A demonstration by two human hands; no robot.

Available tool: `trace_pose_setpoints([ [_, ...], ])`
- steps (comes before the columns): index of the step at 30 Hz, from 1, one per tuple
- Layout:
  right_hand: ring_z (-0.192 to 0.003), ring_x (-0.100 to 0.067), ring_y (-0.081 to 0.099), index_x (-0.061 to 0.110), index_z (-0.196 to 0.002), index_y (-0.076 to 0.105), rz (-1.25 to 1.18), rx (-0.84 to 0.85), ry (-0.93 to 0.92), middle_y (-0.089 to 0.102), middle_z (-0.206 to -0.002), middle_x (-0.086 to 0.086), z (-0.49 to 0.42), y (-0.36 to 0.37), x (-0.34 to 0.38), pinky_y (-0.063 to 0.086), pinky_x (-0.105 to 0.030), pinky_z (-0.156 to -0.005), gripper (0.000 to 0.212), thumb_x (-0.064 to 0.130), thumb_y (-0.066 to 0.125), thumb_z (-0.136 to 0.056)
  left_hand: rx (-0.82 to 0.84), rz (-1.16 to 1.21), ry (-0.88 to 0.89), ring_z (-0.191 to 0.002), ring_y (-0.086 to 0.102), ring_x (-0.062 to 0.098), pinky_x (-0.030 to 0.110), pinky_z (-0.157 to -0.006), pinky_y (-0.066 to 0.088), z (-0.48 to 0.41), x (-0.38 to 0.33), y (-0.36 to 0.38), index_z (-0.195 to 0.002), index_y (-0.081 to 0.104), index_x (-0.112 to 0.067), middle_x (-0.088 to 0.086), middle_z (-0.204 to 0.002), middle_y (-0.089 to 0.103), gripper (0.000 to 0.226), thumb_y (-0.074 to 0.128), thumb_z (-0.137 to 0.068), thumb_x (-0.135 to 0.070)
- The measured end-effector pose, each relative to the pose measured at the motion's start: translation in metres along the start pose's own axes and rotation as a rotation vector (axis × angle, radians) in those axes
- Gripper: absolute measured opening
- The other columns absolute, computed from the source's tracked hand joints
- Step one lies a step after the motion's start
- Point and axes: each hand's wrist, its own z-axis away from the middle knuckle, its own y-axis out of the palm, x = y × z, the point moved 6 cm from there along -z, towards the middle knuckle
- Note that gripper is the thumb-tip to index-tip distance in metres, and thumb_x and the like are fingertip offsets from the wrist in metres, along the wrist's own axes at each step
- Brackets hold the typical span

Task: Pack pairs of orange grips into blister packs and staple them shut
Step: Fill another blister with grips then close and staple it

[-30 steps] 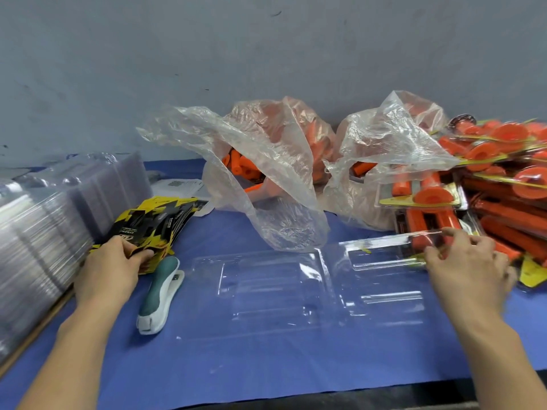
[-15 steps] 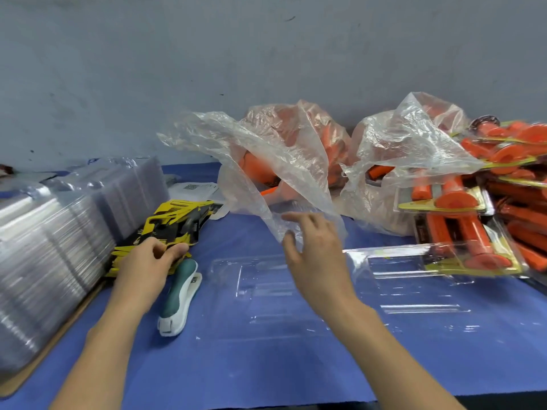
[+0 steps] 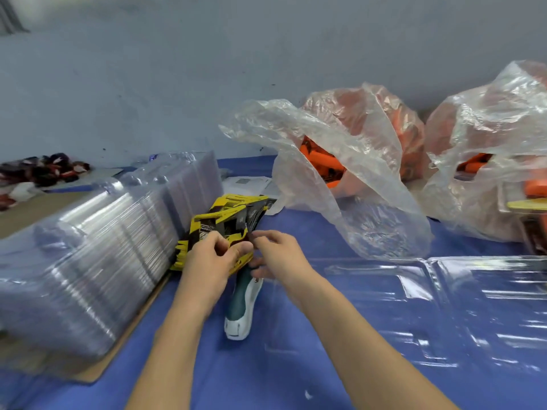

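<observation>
A fanned stack of yellow-and-black insert cards [image 3: 228, 220] lies on the blue table beside the clear packs. My left hand [image 3: 211, 266] grips the near end of this stack, thumb on top. My right hand [image 3: 276, 257] has come up against the stack's right edge, its fingertips pinching at a card there. An opened clear blister pack [image 3: 429, 306] lies flat on the table to the right of both hands. Orange grips [image 3: 321, 162] show inside a clear plastic bag [image 3: 340, 184] behind it. A green-and-white stapler [image 3: 242, 306] lies just below my hands.
A tall stack of empty clear blister packs [image 3: 88, 250] fills the left side. A second bag of orange grips [image 3: 485, 161] stands at the far right, with a finished pack [image 3: 532, 202] at the frame edge. Dark red items [image 3: 41, 173] lie far left by the grey wall.
My right hand left the finished packs at the right, crossed over the open blister pack and now meets the card stack. The view swung left. My left hand stayed on the cards.
</observation>
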Motion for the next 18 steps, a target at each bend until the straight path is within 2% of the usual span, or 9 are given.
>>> trace_pose_setpoints([
  [3, -0.062, -0.014, 0.058, 0.012, -0.117, 0.062, 0.034, 0.031, -0.038, 0.062, -0.086, -0.007, -0.002, 0.001, 0.003, 0.056, -0.021, -0.054, 0.023, 0.014, 0.052, -0.096, -0.032, 0.11, 0.013, -0.053, 0.043, 0.008, 0.027, -0.052, 0.036, -0.001, -0.001, -0.004, -0.071, 0.051, -0.011, -0.005, -0.06, 0.052, 0.038, 0.073, -0.085, -0.037],
  [7, -0.052, -0.008, 0.052, 0.016, -0.116, 0.066, 0.196, 0.045, -0.07, 0.063, -0.078, -0.003, -0.004, 0.001, 0.001, 0.049, -0.02, -0.057, 0.025, 0.015, 0.059, -0.093, -0.112, 0.21, 0.072, -0.068, 0.058, 0.005, 0.024, -0.064, 0.046, 0.0, -0.011, -0.013, -0.08, 0.059, -0.02, -0.008, -0.072, 0.065, 0.018, 0.065, -0.094, -0.029],
  [11, -0.081, -0.021, 0.068, 0.018, -0.116, 0.069, 0.252, 0.017, -0.13, 0.07, -0.102, -0.006, -0.004, 0.002, 0.003, 0.057, -0.031, -0.073, 0.025, 0.012, 0.06, -0.093, -0.197, 0.186, 0.174, -0.074, 0.06, -0.003, 0.008, -0.061, 0.042, 0.002, -0.032, -0.027, -0.082, 0.058, -0.031, -0.022, -0.08, 0.065, 0.015, 0.06, -0.097, -0.032],
  [13, -0.087, -0.019, 0.069, 0.02, -0.114, 0.07, 0.269, -0.003, -0.159, 0.07, -0.103, -0.003, -0.004, -0.001, 0.005, 0.057, -0.033, -0.079, 0.023, 0.014, 0.061, -0.093, -0.277, 0.206, 0.188, -0.072, 0.059, -0.005, 0.006, -0.06, 0.04, 0.001, -0.039, -0.038, -0.082, 0.058, -0.032, -0.023, -0.078, 0.065, 0.016, 0.059, -0.097, -0.035],
  [16, -0.081, -0.009, 0.062, 0.021, -0.115, 0.069, 0.31, 0.014, -0.19, 0.07, -0.097, 0.006, -0.003, -0.009, 0.009, 0.052, -0.023, -0.07, 0.025, 0.012, 0.056, -0.095, -0.468, 0.242, 0.178, -0.068, 0.055, -0.009, 0.008, -0.062, 0.04, -0.003, -0.041, -0.062, -0.083, 0.056, -0.03, -0.016, -0.076, 0.062, 0.017, 0.059, -0.097, -0.039],
  [18, -0.073, -0.009, 0.059, 0.021, -0.115, 0.068, 0.311, -0.006, -0.192, 0.068, -0.08, 0.016, -0.001, -0.016, 0.013, 0.049, -0.02, -0.061, 0.033, 0.009, 0.044, -0.096, -0.606, 0.278, 0.164, -0.064, 0.051, -0.011, 0.007, -0.061, 0.037, -0.003, -0.041, -0.078, -0.084, 0.055, -0.027, -0.015, -0.076, 0.057, 0.018, 0.058, -0.097, -0.04],
])
